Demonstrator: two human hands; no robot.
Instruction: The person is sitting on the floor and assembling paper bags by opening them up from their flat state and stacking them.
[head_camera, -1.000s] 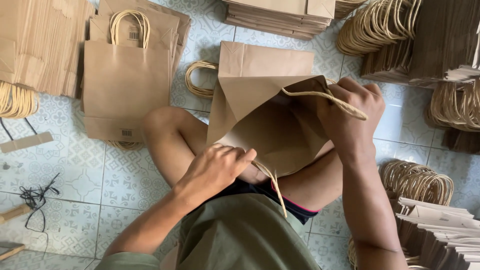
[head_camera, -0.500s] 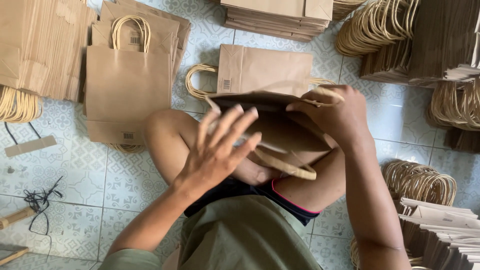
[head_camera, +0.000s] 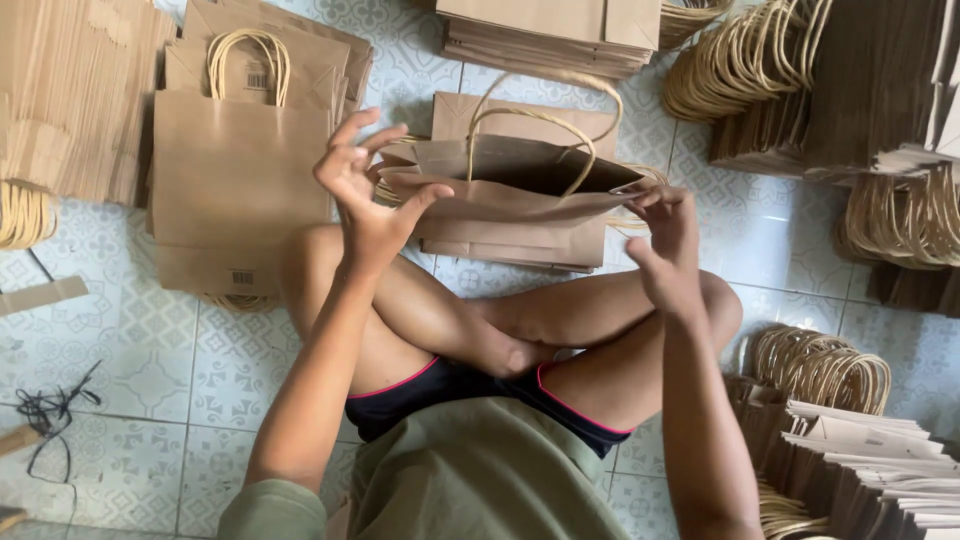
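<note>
Person: seated cross-legged on the patterned tile floor (head_camera: 120, 400) at bottom centre, in an olive shirt (head_camera: 480, 480) and dark shorts (head_camera: 440, 395) with red trim, bare knees spread to either side.
Left hand: the left hand (head_camera: 370, 195), raised left of centre, has its fingers spread wide and curled loosely; only the thumb meets the near left rim of the bag, nothing is gripped.
Right hand: the right hand (head_camera: 665, 250), right of centre, pinches the right end of the bag's near rim between thumb and fingertips, the remaining fingers lightly bent.
Bag in hand: a brown paper bag (head_camera: 510, 195) with twisted cord handles (head_camera: 530, 115) is held open between both hands at upper centre, above the crossed legs, mouth toward the camera and dark interior showing.
Beneath the bag: a flat folded bag (head_camera: 520, 120) on the floor just behind it.
Left stack: finished handled bags (head_camera: 235, 190) lie flat at upper left, beside the left knee.
Far left: a stack of flat paper sheets (head_camera: 70, 90) by the frame's edge, with black cord (head_camera: 50, 410) on the tiles lower down.
Right side: bundles of cord handles (head_camera: 820, 365) and stacked bag blanks (head_camera: 880, 460) at lower right.
Far edge: more folded bags (head_camera: 550, 30) at top centre, and handled stacks (head_camera: 800, 80) at upper right.
</note>
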